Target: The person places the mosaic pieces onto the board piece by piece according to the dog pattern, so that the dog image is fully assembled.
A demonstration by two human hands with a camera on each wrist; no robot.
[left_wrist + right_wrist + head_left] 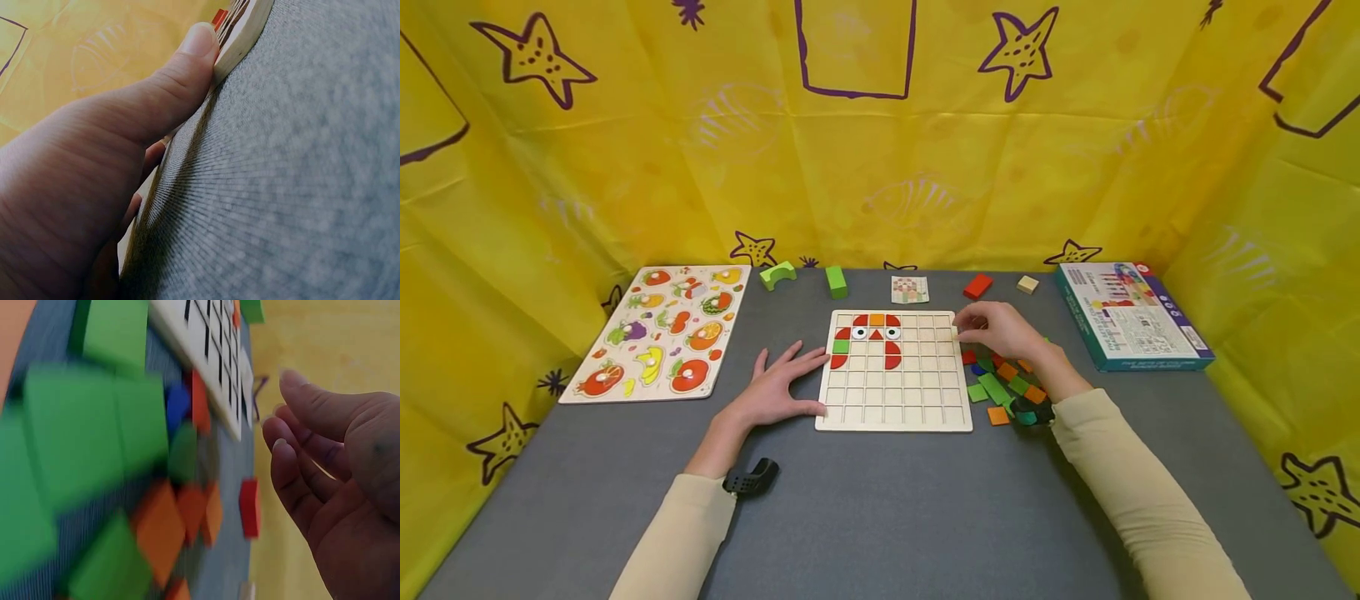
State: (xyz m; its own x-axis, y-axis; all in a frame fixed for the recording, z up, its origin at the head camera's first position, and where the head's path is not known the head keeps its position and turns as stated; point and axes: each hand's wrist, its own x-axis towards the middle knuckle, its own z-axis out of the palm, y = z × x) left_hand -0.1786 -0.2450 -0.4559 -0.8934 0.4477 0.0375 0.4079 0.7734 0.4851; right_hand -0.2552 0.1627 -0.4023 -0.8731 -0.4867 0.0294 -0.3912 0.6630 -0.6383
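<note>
A wooden grid board (895, 400) lies mid-table, with red, orange and green pieces and two eye pieces (868, 333) set in its upper left cells. My left hand (782, 385) lies flat on the grey table, fingers spread against the board's left edge. In the left wrist view the thumb (187, 56) presses the board's side (240, 37). My right hand (1000, 329) hovers at the board's right edge over a pile of loose coloured pieces (1007, 383). In the right wrist view its fingers (300, 444) are loosely curled and hold nothing, above orange (156, 531) and green pieces (81, 437).
A fruit peg puzzle (658, 329) lies at the left. Along the back stand a green arch block (777, 274), a green block (836, 282), a pattern card (910, 289), a red block (977, 286) and a plain wooden block (1027, 284). The game box (1131, 315) sits right. Yellow cloth walls surround the table.
</note>
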